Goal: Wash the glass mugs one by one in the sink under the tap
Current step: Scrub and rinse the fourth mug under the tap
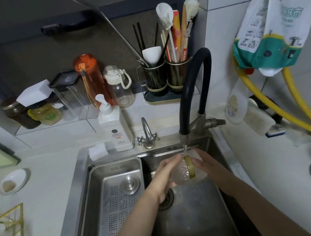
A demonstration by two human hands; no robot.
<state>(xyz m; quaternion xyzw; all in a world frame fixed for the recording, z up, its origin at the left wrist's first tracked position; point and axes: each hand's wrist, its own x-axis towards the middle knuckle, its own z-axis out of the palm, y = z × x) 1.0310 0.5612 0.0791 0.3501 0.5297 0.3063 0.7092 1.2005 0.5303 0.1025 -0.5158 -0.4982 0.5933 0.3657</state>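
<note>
Rinsing is the step we are judging to be in hand. Going from the left: on the tabletop [50, 181] a gold wire rack [11, 229] is sitting at the frame edge, blurred, and we cannot tell whether more mugs are waiting there. Inside the sink [192, 221] a perforated steel tray [117, 197] is occupying the left part. Over the drain, our left hand [164, 177] is cupping the glass mug [186, 171] from its left side, fingers curled round the textured wall. The mug is lying tilted, its gold rim showing between both hands, directly below the black tap [193, 85], whose stream is falling onto it. Our right hand [203, 163] is gripping the mug's other side.

Next move, as we are judging it: turning the mug under the stream so every face gets water, keeping a firm hold since wet glass is likely slippery, then setting it aside.
</note>
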